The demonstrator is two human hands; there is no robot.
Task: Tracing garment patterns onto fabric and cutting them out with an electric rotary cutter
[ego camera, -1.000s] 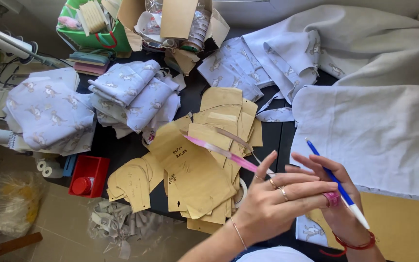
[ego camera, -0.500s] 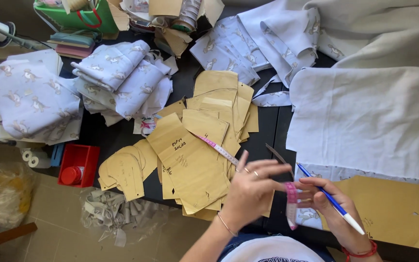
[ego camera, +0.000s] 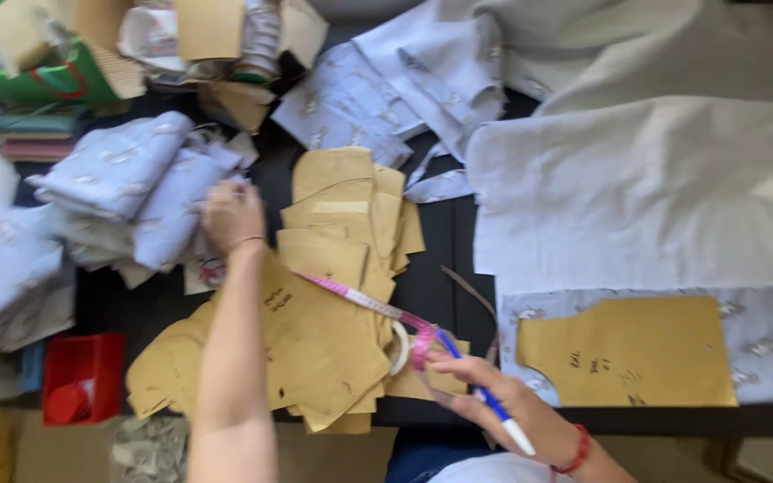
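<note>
left hand point(ego camera: 230, 215) on folded fabric point(ego camera: 131, 192), right hand point(ego camera: 471, 385) gripping pen point(ego camera: 485, 402)

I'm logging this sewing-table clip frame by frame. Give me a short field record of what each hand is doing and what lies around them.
left hand: reaching out to the stack of folded printed fabric, fingers at its edge
right hand: holds a blue pen and the pink measuring tape
under the tape: pile of brown paper pattern pieces
right side: one pattern piece lying on printed fabric
lower left: red box
</note>
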